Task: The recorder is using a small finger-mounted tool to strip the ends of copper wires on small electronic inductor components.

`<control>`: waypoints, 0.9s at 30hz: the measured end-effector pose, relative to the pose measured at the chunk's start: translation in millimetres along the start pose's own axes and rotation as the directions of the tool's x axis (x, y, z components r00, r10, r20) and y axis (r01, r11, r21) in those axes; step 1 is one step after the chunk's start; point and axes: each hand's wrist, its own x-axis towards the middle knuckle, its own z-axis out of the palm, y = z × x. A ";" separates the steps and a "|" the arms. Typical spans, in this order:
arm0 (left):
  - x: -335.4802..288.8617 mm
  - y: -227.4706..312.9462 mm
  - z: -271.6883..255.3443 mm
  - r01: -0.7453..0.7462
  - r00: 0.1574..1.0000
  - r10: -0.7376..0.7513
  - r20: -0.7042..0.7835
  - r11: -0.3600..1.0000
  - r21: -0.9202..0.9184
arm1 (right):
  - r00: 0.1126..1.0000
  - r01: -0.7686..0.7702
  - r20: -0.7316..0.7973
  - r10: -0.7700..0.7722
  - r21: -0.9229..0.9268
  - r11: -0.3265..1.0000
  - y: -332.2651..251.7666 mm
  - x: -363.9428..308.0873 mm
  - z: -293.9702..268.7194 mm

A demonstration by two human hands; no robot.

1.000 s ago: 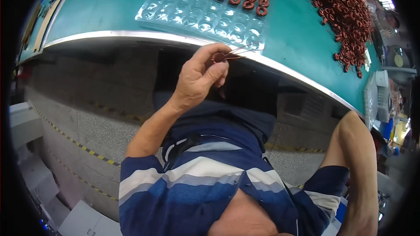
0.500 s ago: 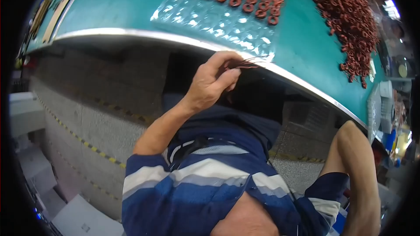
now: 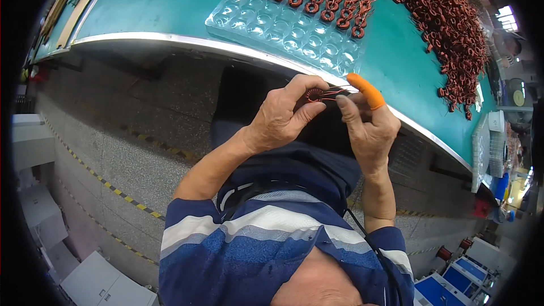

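In front of me, just below the table's edge, my left hand (image 3: 283,112) pinches a small ring coil (image 3: 313,95) wound with copper-coloured wire between thumb and fingers. Its thin wire leads (image 3: 331,92) stick out to the right. Close by those leads is my right hand (image 3: 371,127), an orange finger cot (image 3: 367,90) over its index finger. Thumb and index finger of that hand are apart, with the wire ends near them. Beyond the hands, a clear plastic tray (image 3: 249,21) with round pockets lies on the table, its far rows filled with similar coils (image 3: 311,7).
A large heap of copper-coloured coils (image 3: 447,34) covers the right part of the green table (image 3: 153,8). Clear trays (image 3: 481,147) are stacked at its right end. The pale metal table edge (image 3: 226,48) runs just beyond my hands. Grey cabinets (image 3: 105,280) stand behind at left.
My right hand has come up from the lower right to the coil's leads beside my left hand. The left hand has turned slightly, still gripping, and the ring coil now shows.
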 end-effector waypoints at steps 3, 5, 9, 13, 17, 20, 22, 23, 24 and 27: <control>-0.2 0.7 3.3 -0.005 1.000 0.005 0.008 1.000 0.016 | 0.994 -0.103 0.063 0.092 0.214 0.971 -1.5 -3.3 7.1; -0.3 7.0 3.7 0.052 0.999 -0.052 0.000 0.998 -0.043 | 1.000 -0.002 0.023 -0.002 0.171 0.985 -1.7 -7.0 9.2; 2.1 13.5 6.7 0.128 0.991 -0.131 -0.004 0.974 -0.189 | 0.999 0.031 -0.034 -0.024 0.238 0.971 3.2 -9.2 9.9; 6.2 14.2 1.3 0.157 0.987 -0.153 0.043 0.983 -0.100 | 0.977 -0.215 0.097 0.191 0.465 0.859 -5.6 1.9 4.5; 6.8 9.8 1.2 -0.027 0.999 0.023 0.038 0.993 0.118 | 0.959 -0.258 0.199 0.201 0.322 0.911 -7.4 8.1 -4.4; 5.5 10.1 -0.2 -0.079 0.994 0.064 0.085 0.979 0.190 | 0.937 -0.267 0.294 0.188 0.259 0.928 -8.9 14.7 -11.5; 5.9 10.9 -0.7 -0.094 0.991 0.072 0.113 0.975 0.202 | 0.953 -0.220 0.259 0.158 0.235 0.947 -8.8 14.8 -9.4; 7.3 11.2 -1.0 -0.102 0.990 0.079 0.114 0.972 0.211 | 0.967 -0.170 0.225 0.122 0.207 0.964 -8.6 15.1 -9.1; 8.3 11.4 -1.3 -0.110 0.990 0.086 0.116 0.969 0.221 | 0.967 -0.172 0.222 0.125 0.205 0.964 -7.4 16.6 -9.0; 9.8 11.1 -4.4 0.085 0.992 -0.096 0.078 0.988 0.125 | 0.994 -0.084 0.079 0.073 0.158 0.984 1.3 15.9 -7.5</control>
